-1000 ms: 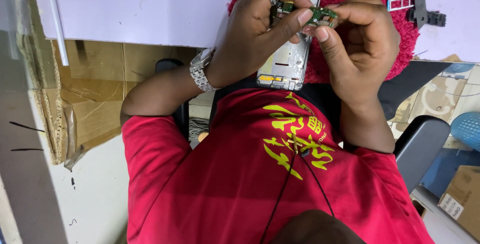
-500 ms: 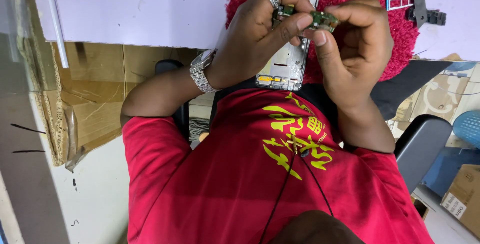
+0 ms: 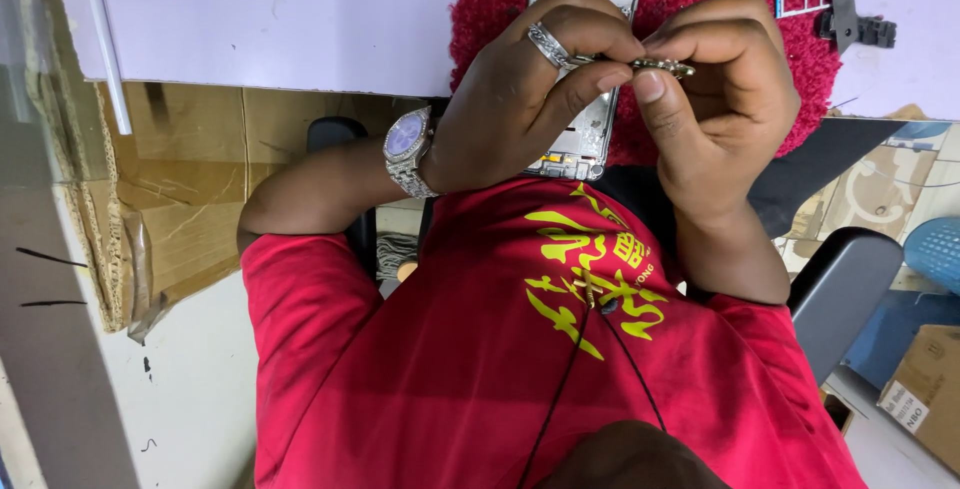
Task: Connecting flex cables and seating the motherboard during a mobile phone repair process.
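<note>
Right now I have one small circuit board pinched between both hands, held above the near edge of the red mat. My left hand closes on it with thumb and forefinger from one end, and my right hand clamps the other end the same way, the rest of the fingers curled in. I see the board edge-on, so it shows as a thin strip; its long axis runs side to side from one hand to the other, about level and along the desk edge. Which face is turned up I cannot tell.

Under my hands lies one opened phone frame on the mat, its long axis running away from me, its inside facing up. What parts sit in its shell is mostly hidden by my fingers. One small metal card tray lies on the mat to the right, with nothing in its slots, just beside a black tool.

I wear one ring and one wristwatch, both on my left hand. One cardboard box stands on the floor at my right.
</note>
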